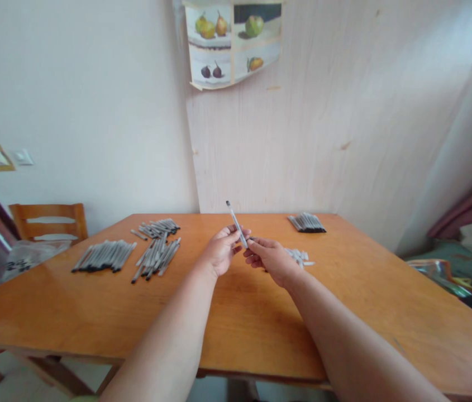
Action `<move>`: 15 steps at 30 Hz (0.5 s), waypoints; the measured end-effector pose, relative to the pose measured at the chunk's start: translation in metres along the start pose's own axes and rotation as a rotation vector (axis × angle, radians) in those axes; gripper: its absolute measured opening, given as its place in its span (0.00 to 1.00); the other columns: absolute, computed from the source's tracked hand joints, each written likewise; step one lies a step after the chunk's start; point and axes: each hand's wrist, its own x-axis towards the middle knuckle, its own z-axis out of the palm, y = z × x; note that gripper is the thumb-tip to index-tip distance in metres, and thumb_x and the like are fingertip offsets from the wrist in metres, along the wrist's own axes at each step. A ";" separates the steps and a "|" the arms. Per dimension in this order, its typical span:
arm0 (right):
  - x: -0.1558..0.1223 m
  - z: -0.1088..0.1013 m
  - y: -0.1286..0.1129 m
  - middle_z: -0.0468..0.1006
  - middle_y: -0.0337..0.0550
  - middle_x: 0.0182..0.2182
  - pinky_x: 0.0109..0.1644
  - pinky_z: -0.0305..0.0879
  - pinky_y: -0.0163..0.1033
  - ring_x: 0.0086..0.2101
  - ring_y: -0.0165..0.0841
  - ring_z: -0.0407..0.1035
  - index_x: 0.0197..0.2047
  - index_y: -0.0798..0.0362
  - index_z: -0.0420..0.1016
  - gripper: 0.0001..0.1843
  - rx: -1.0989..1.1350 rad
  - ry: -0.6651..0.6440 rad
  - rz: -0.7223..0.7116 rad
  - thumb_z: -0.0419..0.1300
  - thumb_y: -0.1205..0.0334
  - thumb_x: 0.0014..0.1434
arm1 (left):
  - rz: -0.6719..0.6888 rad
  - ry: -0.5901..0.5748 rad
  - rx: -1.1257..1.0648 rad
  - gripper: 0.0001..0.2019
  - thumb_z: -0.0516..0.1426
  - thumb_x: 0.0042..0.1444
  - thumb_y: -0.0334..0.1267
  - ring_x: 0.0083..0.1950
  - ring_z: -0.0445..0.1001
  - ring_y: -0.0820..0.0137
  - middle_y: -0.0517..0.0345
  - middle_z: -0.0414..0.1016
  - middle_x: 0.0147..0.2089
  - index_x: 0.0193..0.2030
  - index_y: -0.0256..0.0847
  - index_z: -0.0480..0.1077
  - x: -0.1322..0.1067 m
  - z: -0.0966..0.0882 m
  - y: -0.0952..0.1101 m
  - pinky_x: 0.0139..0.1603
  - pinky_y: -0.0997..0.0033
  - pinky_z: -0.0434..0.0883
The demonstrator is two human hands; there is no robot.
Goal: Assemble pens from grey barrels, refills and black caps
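A slim clear pen with a dark upper end is raised above the table, tilted to the left. My left hand is closed around its lower part, thumb and fingers pinching the barrel. Right beside the pen's lower end, my right hand is closed in a pinch. A small dark bit shows at its fingertips, but I cannot make out what it is. Partly hidden behind my right hand lies a small heap of short, pale, clear pieces, which look like pen caps.
On the wooden table, a row of pens lies at the left, beside loose pens and another pile behind. More pens lie at the far right. A chair stands beyond the left edge.
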 end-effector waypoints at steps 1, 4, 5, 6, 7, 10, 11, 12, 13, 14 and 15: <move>0.000 -0.001 0.001 0.76 0.43 0.29 0.28 0.62 0.30 0.25 0.25 0.68 0.32 0.55 0.70 0.17 -0.004 -0.001 0.005 0.61 0.48 0.53 | -0.001 -0.005 -0.008 0.11 0.60 0.51 0.38 0.45 0.74 0.69 0.52 0.76 0.45 0.42 0.42 0.68 -0.001 -0.001 -0.002 0.43 0.70 0.65; 0.001 -0.002 0.005 0.75 0.40 0.26 0.27 0.60 0.30 0.24 0.25 0.67 0.32 0.55 0.69 0.15 0.007 -0.039 0.036 0.63 0.51 0.51 | -0.011 -0.042 -0.039 0.12 0.60 0.52 0.39 0.46 0.74 0.68 0.52 0.76 0.45 0.43 0.41 0.68 -0.003 -0.005 -0.006 0.43 0.69 0.65; 0.001 -0.003 0.006 0.75 0.40 0.26 0.27 0.60 0.30 0.24 0.25 0.68 0.33 0.55 0.70 0.15 0.023 -0.060 0.047 0.64 0.52 0.51 | -0.013 -0.055 -0.045 0.13 0.60 0.53 0.40 0.46 0.74 0.68 0.51 0.76 0.45 0.44 0.41 0.68 -0.003 -0.006 -0.007 0.43 0.69 0.65; 0.001 -0.004 0.006 0.75 0.40 0.26 0.27 0.61 0.30 0.24 0.25 0.68 0.33 0.55 0.70 0.15 0.043 -0.080 0.055 0.64 0.52 0.50 | -0.012 -0.064 -0.047 0.14 0.59 0.53 0.41 0.46 0.74 0.67 0.50 0.76 0.45 0.45 0.41 0.68 -0.004 -0.007 -0.008 0.43 0.68 0.65; 0.000 -0.005 0.006 0.76 0.41 0.27 0.28 0.61 0.30 0.24 0.25 0.68 0.34 0.55 0.70 0.15 0.067 -0.097 0.060 0.64 0.52 0.50 | -0.008 -0.066 -0.044 0.14 0.59 0.54 0.42 0.46 0.74 0.67 0.50 0.76 0.45 0.46 0.41 0.68 -0.004 -0.007 -0.008 0.43 0.68 0.65; -0.002 -0.006 0.003 0.76 0.42 0.29 0.28 0.60 0.30 0.25 0.25 0.68 0.35 0.55 0.70 0.15 0.136 -0.138 0.064 0.65 0.52 0.50 | 0.006 -0.059 -0.024 0.15 0.59 0.54 0.44 0.45 0.74 0.68 0.50 0.77 0.44 0.46 0.41 0.69 -0.004 -0.007 -0.008 0.43 0.69 0.64; -0.003 -0.006 0.002 0.76 0.42 0.29 0.28 0.60 0.30 0.25 0.24 0.68 0.35 0.55 0.70 0.16 0.147 -0.148 0.066 0.65 0.52 0.50 | 0.008 -0.057 -0.019 0.14 0.59 0.54 0.44 0.45 0.74 0.68 0.50 0.77 0.44 0.45 0.41 0.69 -0.004 -0.007 -0.007 0.43 0.69 0.64; -0.003 -0.006 0.000 0.76 0.42 0.29 0.28 0.60 0.30 0.24 0.24 0.67 0.35 0.55 0.70 0.16 0.147 -0.156 0.065 0.65 0.51 0.51 | 0.009 -0.059 -0.016 0.14 0.59 0.54 0.44 0.45 0.74 0.68 0.51 0.77 0.44 0.45 0.41 0.69 -0.004 -0.006 -0.007 0.43 0.69 0.64; -0.004 -0.006 -0.001 0.76 0.42 0.29 0.28 0.59 0.30 0.24 0.24 0.67 0.35 0.55 0.70 0.17 0.139 -0.160 0.061 0.65 0.51 0.51 | 0.010 -0.062 -0.015 0.14 0.59 0.54 0.44 0.46 0.73 0.68 0.51 0.77 0.44 0.44 0.41 0.69 -0.004 -0.006 -0.007 0.43 0.69 0.64; -0.005 -0.007 -0.002 0.76 0.42 0.29 0.28 0.59 0.30 0.24 0.24 0.66 0.35 0.55 0.70 0.17 0.123 -0.161 0.056 0.64 0.50 0.51 | 0.015 -0.066 -0.014 0.13 0.59 0.54 0.44 0.46 0.73 0.68 0.51 0.77 0.44 0.44 0.41 0.69 -0.004 -0.005 -0.007 0.44 0.69 0.63; -0.006 -0.007 -0.003 0.76 0.42 0.29 0.28 0.59 0.30 0.24 0.24 0.66 0.35 0.55 0.70 0.17 0.100 -0.161 0.049 0.64 0.49 0.51 | 0.022 -0.068 -0.011 0.13 0.59 0.54 0.44 0.46 0.73 0.68 0.51 0.77 0.44 0.44 0.41 0.69 -0.004 -0.004 -0.007 0.44 0.69 0.63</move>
